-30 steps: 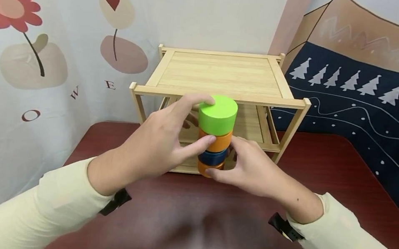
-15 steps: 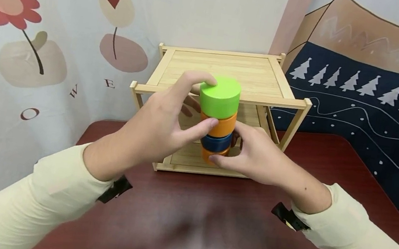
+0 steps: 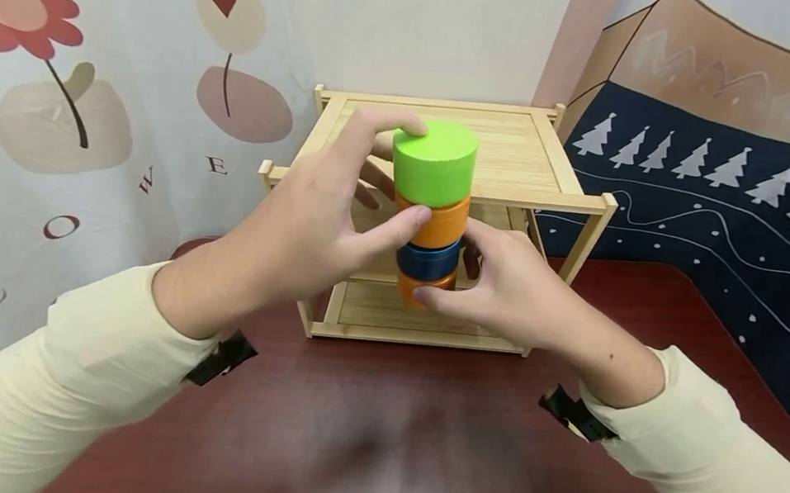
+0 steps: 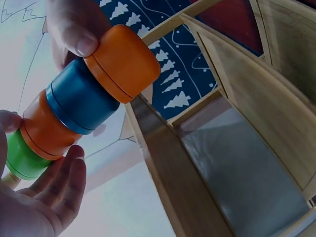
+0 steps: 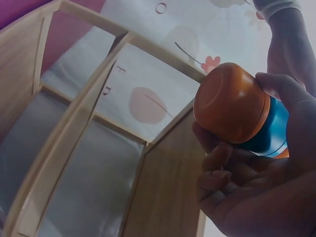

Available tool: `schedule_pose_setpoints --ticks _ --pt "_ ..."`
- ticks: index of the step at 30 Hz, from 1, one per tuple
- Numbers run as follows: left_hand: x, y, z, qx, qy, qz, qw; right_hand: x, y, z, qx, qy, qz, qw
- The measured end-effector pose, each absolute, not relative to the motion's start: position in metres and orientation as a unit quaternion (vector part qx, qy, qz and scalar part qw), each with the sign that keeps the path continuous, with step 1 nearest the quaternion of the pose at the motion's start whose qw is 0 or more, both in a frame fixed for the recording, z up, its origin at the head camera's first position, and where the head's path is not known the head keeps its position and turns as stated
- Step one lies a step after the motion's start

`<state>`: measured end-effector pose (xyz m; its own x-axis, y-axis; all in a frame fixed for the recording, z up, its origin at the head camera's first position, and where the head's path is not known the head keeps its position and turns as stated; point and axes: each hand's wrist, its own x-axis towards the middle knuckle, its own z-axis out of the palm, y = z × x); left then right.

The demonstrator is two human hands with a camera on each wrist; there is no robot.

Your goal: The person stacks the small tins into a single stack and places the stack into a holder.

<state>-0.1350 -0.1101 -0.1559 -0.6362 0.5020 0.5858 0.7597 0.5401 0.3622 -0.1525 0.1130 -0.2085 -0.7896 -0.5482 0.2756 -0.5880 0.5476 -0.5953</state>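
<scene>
An upright stack of round, smooth cups is held up in front of the wooden rack. From the top come a green cup, an orange cup, a blue cup and a second orange cup at the bottom. My left hand grips the upper part, index finger over the green top and thumb on the upper orange cup. Lower down, my right hand grips the stack, its thumb at the bottom orange cup. In the left wrist view the rounded underside of the bottom orange cup shows.
The light wooden rack has a flat top board and lower shelves, directly behind the stack. It stands on a dark red table. Printed cloth walls rise behind and at both sides.
Both hands have raised the stack of cups, so its green top now overlaps the rack's top board in the head view. The hold of both hands looks the same.
</scene>
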Motion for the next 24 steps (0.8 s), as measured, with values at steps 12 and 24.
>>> schedule_pose_setpoints --ticks 12,24 --pt "-0.136 -0.104 -0.137 -0.357 -0.857 -0.299 0.222 -0.155 0.114 -0.190 0.317 -0.887 0.333 0.050" --pt "-0.145 -0.103 -0.130 -0.358 -0.859 -0.281 0.234 -0.161 0.113 -0.180 0.311 -0.885 0.344 0.045"
